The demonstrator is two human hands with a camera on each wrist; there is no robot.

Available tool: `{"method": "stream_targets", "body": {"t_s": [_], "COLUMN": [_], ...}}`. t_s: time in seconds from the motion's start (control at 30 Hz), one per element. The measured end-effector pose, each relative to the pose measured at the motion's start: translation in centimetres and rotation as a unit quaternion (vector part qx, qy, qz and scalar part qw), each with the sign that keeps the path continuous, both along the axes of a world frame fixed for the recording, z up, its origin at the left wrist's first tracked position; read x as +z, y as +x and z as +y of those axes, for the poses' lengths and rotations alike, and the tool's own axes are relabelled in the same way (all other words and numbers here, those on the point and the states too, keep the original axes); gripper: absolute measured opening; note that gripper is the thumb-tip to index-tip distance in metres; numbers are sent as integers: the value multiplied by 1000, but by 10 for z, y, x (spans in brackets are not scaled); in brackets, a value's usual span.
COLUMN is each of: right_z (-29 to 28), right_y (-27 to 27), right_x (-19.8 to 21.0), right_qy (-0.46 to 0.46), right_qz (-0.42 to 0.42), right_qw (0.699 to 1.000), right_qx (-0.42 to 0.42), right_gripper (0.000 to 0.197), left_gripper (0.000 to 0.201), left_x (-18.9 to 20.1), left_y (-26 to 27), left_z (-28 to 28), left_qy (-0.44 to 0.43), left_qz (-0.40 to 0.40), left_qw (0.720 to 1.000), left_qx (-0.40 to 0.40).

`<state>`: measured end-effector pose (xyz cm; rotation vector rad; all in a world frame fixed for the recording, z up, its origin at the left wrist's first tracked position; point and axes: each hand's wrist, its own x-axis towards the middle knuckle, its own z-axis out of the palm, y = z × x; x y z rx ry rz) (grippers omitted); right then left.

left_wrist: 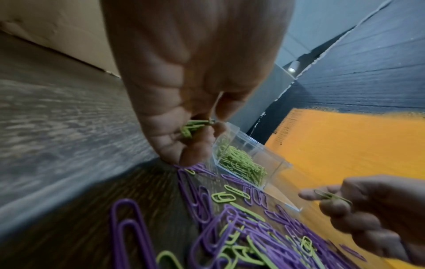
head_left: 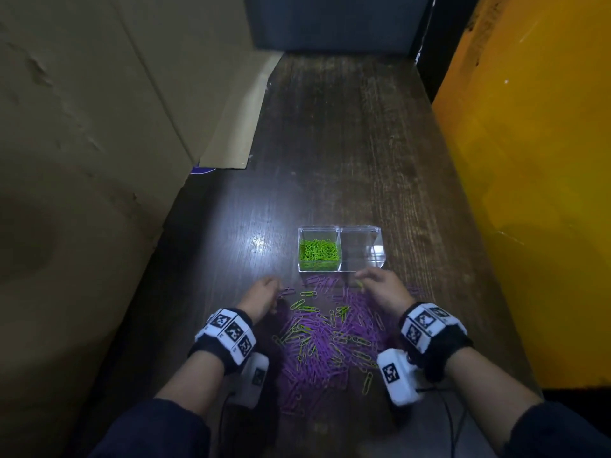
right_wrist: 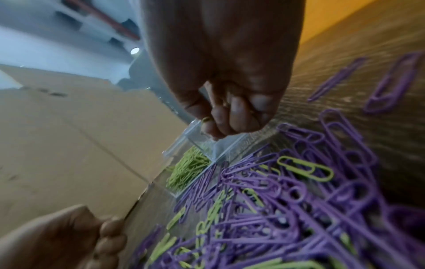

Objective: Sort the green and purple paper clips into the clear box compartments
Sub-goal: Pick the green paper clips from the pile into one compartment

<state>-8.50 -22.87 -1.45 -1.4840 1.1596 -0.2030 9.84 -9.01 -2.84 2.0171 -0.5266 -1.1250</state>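
Green clips [left_wrist: 192, 128] sit bunched inside my left hand [head_left: 261, 297], fingers curled round them; my right hand [head_left: 380, 289] pinches one green clip [left_wrist: 332, 196] near the box [head_left: 340, 230]. I judge these clips light, stiff and a bit slippery, so I take each by its long side with fingertips. Between my hands the pile [head_left: 330, 342] lies on the table [head_left: 347, 143], mostly purple, some green mixed in. Left compartment [head_left: 319, 250] holds green clips; the right compartment [head_left: 360, 256] looks empty, purple not yet sorted
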Motion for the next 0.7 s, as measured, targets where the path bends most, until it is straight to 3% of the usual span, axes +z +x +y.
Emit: {"method": "stream_targets", "body": {"t_s": [0.07, 0.17, 0.27, 0.33, 0.4, 0.5, 0.6, 0.7], "right_z": [1, 9, 19, 26, 29, 32, 33, 34], "right_y": [-3, 2, 23, 40, 55, 70, 75, 77], "right_x": [3, 12, 14, 12, 4, -7, -11, -8], "right_qy": [133, 230, 107, -6, -69, -153, -233, -270], "right_qz": [-40, -61, 1, 61, 88, 141, 198, 216], "right_qw": [988, 970, 990, 979, 968, 940, 882, 843], "right_qx": [-68, -40, 96, 196, 227, 269, 359, 412], "right_gripper": [27, 32, 23, 12, 14, 6, 24, 24], "left_gripper": [27, 28, 27, 26, 28, 28, 25, 24], "left_x": [6, 7, 5, 7, 7, 4, 4, 4], "left_y": [-3, -4, -7, -12, -15, -18, -19, -17], "left_z": [-1, -3, -4, -3, -4, -6, -8, -8], "left_qy": [6, 55, 124, 146, 146, 154, 158, 136], "left_qz": [-29, -141, -251, -320, -359, -360, -334, -295], "left_qw": [1000, 981, 928, 894, 878, 876, 882, 890], "left_qx": [4, -123, -247, -278, -279, -282, -292, -320]}}
